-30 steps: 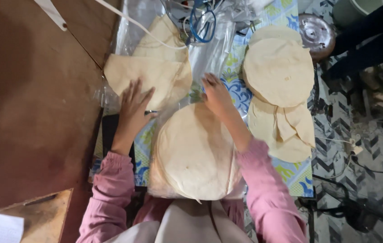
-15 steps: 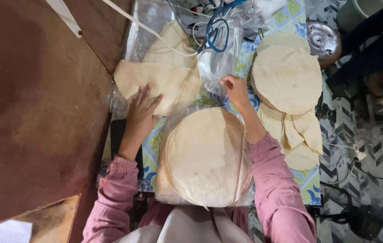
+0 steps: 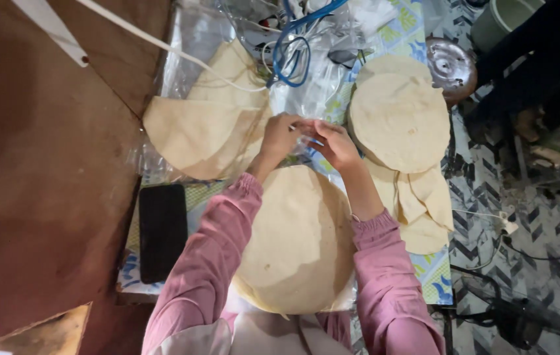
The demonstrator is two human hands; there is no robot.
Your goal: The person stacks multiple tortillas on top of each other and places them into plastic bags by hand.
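Just beyond the far edge of the near flatbread stack (image 3: 296,240), both hands met: left hand (image 3: 280,136) & right hand (image 3: 334,143), fingertips pinching the clear plastic bag (image 3: 306,98) between them, bag stretching away from the fingers; hands about equally near.

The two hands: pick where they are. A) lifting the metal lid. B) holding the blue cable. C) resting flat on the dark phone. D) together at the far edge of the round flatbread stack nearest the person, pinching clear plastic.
D: the left hand and right hand meet just beyond the near flatbread stack, fingers pinched on clear plastic.
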